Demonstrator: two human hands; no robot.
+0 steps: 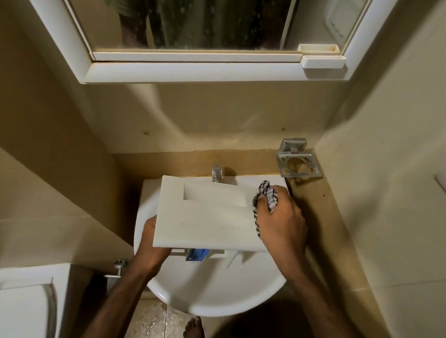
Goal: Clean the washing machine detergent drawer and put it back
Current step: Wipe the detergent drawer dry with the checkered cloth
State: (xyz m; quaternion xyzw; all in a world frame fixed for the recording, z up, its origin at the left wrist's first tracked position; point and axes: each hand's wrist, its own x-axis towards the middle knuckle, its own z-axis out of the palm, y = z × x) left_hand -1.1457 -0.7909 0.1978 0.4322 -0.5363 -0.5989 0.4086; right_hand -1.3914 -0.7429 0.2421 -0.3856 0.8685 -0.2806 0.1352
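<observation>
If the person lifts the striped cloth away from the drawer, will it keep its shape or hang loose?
The striped cloth is bunched in the right hand, so it probably goes limp. A strip already dangles below the fingers, so it likely droops. It looks thin, so probably light.

White plastic detergent drawer (206,221) in my left hand (153,246): front panel smooth, matt, faintly smudged; a glossy blue plastic insert (197,254) shows beneath. Black-and-white checked woven cloth (266,199), soft and crumpled, bunched in my right hand (279,225). White ceramic basin (205,294) glossy; square metal tap (217,173) and metal wall holder (298,162) brushed, dull.
</observation>
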